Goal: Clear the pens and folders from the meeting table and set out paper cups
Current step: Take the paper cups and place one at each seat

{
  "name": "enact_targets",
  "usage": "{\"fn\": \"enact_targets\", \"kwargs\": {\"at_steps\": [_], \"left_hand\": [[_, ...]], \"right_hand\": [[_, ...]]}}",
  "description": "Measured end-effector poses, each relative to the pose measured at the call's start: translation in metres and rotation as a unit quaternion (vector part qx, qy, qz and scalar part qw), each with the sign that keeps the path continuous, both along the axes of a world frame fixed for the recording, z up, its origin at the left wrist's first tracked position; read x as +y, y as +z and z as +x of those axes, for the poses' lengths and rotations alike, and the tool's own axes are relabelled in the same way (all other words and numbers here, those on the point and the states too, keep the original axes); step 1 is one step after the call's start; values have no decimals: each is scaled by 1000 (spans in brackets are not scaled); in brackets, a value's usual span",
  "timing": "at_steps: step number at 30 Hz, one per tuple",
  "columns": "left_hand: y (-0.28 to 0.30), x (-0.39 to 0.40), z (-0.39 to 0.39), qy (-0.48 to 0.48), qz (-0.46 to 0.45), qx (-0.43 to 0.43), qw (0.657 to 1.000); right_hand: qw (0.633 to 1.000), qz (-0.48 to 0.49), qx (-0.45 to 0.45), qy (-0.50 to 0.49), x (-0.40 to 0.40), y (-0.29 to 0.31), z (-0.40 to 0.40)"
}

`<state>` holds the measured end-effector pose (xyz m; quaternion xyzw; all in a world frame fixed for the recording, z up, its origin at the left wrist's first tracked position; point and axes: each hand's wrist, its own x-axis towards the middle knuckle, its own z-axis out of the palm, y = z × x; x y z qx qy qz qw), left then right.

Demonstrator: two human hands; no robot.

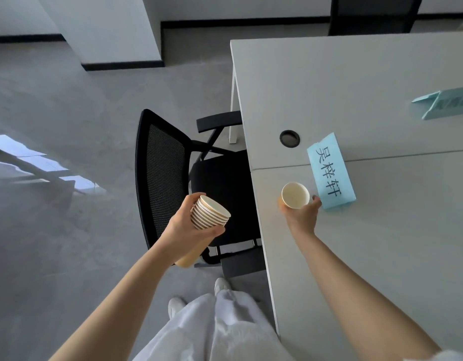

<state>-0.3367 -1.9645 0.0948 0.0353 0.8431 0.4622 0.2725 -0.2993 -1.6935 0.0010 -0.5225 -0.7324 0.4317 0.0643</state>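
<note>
On the right side of the scene, the pale grey desk [368,243] fills most of the view, and no pens or folders show on the part you can see. Left of it stands the black mesh chair [173,178], pushed partly under the desk edge.

Your left hand [188,225] is closed around the stack of paper cups [208,218], which hangs over the chair and the floor, not over the desk. Your right hand [302,213] grasps the single paper cup [295,195] from its near side, close to the left edge of the desk. I cannot tell if its bottom already touches the surface.

Two things could go wrong, I think. The single cup is near the desk edge, so a release before it stands flat, or a brush from your wrist, could tip it toward the chair. It is also just beside the blue name card [330,173]; your fingertip nearly touches the card, and a push further right could shift or fold it. The stack is tilted and held around the middle only, so a loose grip may let some cups slide out.

The single cup is empty, cream inside with a thin rolled rim, and tan orange outside. The stack shows several nested rims with brown lines, and its orange bottom sticks out below your hand.
</note>
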Motion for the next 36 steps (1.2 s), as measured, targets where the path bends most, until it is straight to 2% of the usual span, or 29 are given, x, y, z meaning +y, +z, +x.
{"fn": "enact_targets", "kwargs": {"at_steps": [3, 7, 11, 14, 16, 20, 25, 30, 36], "left_hand": [[1, -1, -4, 6, 2, 1, 1000], [5, -11, -8, 16, 20, 7, 1000], [9, -38, -15, 29, 32, 17, 999], [12, -65, -19, 39, 34, 21, 998], [14, -90, -22, 49, 37, 24, 998], [16, -157, -33, 71, 31, 27, 997], [19, -244, -53, 75, -7, 47, 996], [12, -314, -67, 70, -34, 67, 995], [2, -365, -92, 64, -33, 63, 995]], "right_hand": [[996, -70, -44, -19, -10, -4, 14], [985, -143, -97, 15, -40, 1, 25], [969, -230, -62, 69, -90, 27, 10], [959, -260, -10, 112, -134, 58, -8], [954, -253, 32, 158, -169, 83, -21], [935, -177, 95, 293, -244, 127, -47], [881, -129, 89, 446, -345, 147, -80], [856, -107, 65, 501, -428, 131, -94], [840, -91, 53, 532, -475, 126, -125]]}}
